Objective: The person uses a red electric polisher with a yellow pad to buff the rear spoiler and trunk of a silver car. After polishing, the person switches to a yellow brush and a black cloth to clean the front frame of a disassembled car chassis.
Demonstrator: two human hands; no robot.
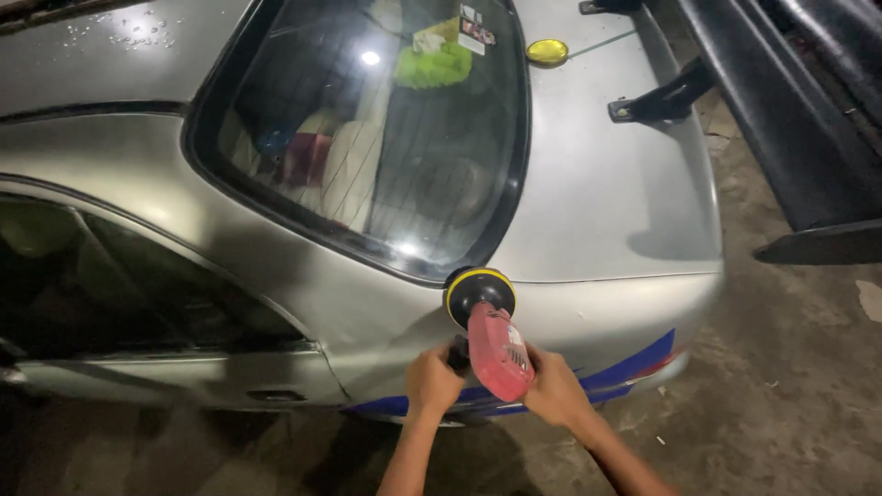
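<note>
— Both of your grips are clenched on the red polisher (499, 352): your left hand (432, 381) wraps the black side handle, your right hand (551, 386) clasps the rear of the body.

— Why two hands on one tool?

— Judging by the hold, the side handle lets you steer and press while the rear hand carries the weight. That keeps the yellow-rimmed pad (480, 292) lying against the panel rather than tipping onto an edge.

— And where is the pad sitting?

— On the silver car (597, 184), at the rear quarter, just below the lower corner of the rear window (386, 138) and touching the paint where the pillar runs down toward the boot lid. You stand beside the car and reach upward, so the tool points away from you.

— Anything else around?

— A spare yellow pad (547, 51) rests on the boot lid near the top of the glass, well apart from your hands. The black spoiler (781, 119) stands raised on its brackets to the right. A blue stripe (634, 366) runs along the lower bodywork just beside your right wrist, and the concrete floor (790, 404) lies beneath.
</note>
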